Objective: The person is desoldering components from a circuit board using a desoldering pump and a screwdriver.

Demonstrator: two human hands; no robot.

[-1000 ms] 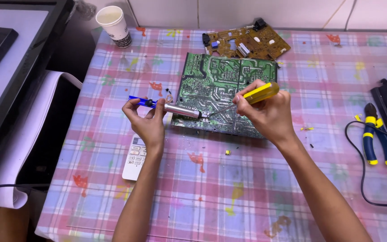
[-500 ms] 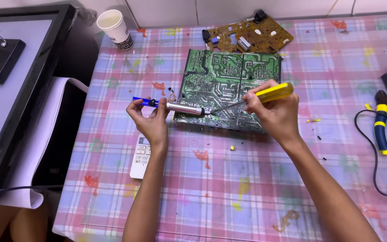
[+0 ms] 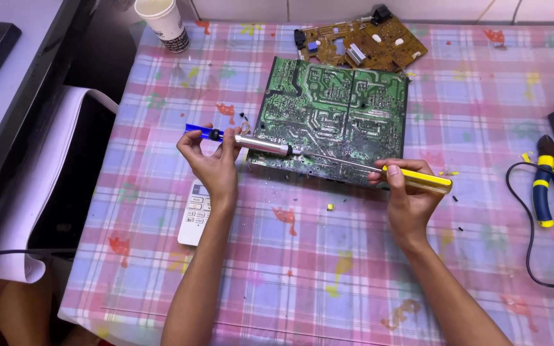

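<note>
Checked tablecloth [image 3: 354,269], green circuit board [image 3: 335,118] beyond both hands

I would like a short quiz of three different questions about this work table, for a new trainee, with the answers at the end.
1. True or false: the right hand holds a yellow-handled screwdriver.
2. Which thing lies at the right edge of the table? A) a paper cup B) blue and yellow pliers C) a remote control
3. Fill in: the left hand holds a silver tool with a blue end at the near edge of the ____ circuit board.

Key
1. True.
2. B: the pliers lie there; the paper cup stands at the far left, the remote control lies under the left wrist.
3. Green.
</note>
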